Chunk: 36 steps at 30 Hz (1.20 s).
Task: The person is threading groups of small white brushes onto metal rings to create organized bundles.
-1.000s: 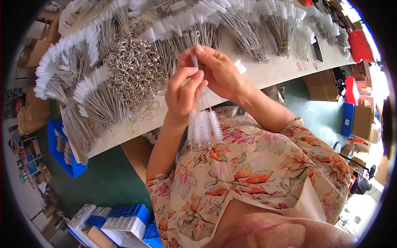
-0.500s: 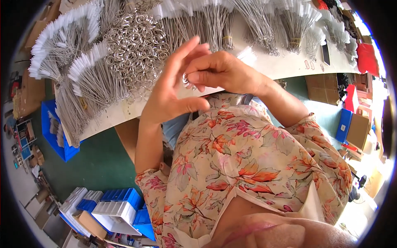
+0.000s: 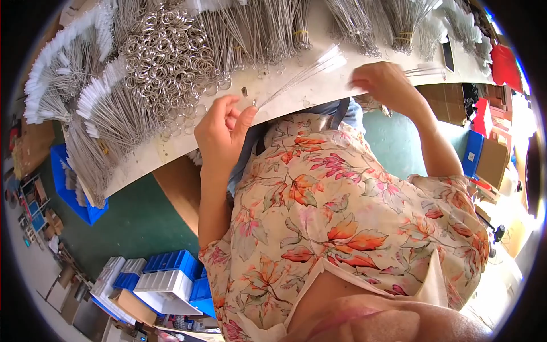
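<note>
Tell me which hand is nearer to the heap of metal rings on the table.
Left. The left hand is just below the heap of metal rings; the right hand is far off to its right.

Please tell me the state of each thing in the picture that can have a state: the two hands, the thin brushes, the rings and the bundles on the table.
left hand: pinched shut on the wire ends of the fanned brushes
fanned brushes: held, spread out, white tips over the table
right hand: palm down on the table edge, grip unclear
metal rings: loose in a heap
brush bundles: lying flat, some tied
blue bins: stacked on the floor
</note>
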Each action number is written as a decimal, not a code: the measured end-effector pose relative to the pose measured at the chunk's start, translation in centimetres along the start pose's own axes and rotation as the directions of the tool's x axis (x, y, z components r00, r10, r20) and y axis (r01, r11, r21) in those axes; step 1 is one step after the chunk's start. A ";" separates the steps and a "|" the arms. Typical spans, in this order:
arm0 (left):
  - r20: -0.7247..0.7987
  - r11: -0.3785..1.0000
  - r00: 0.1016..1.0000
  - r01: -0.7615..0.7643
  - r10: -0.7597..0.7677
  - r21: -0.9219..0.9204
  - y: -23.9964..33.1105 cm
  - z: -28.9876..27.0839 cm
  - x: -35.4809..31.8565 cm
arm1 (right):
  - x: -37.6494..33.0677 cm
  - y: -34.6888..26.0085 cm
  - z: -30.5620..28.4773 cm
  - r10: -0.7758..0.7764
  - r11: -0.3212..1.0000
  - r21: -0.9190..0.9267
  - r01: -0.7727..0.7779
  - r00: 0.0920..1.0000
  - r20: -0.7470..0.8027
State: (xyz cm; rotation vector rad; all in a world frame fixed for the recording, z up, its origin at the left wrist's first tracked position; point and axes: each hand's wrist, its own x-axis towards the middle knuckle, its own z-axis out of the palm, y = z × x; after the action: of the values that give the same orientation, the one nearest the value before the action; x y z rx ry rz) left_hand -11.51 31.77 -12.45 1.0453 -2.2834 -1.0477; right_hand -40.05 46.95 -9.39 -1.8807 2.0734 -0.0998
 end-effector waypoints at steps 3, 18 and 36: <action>0.053 0.945 0.986 -0.165 0.156 0.282 -1.7 1.7 -0.4 | -0.7 2.2 2.4 0.235 0.859 -0.469 -0.206 0.972 0.003; 0.044 0.800 0.962 -0.198 0.268 -0.566 3.5 -5.9 1.4 | 6.9 -11.2 -0.4 -0.285 0.516 0.766 0.384 0.920 -0.268; -0.357 0.758 0.774 -0.613 0.522 -0.221 6.9 -5.3 2.3 | 6.4 -12.8 -5.9 -0.118 -0.036 0.990 0.136 0.983 -0.139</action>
State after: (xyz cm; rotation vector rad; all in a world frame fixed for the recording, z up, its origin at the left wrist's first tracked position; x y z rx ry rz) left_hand -12.85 30.54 -3.67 0.2798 -1.9119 -0.8977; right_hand -30.00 38.13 -1.63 -0.9453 0.9856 -1.3194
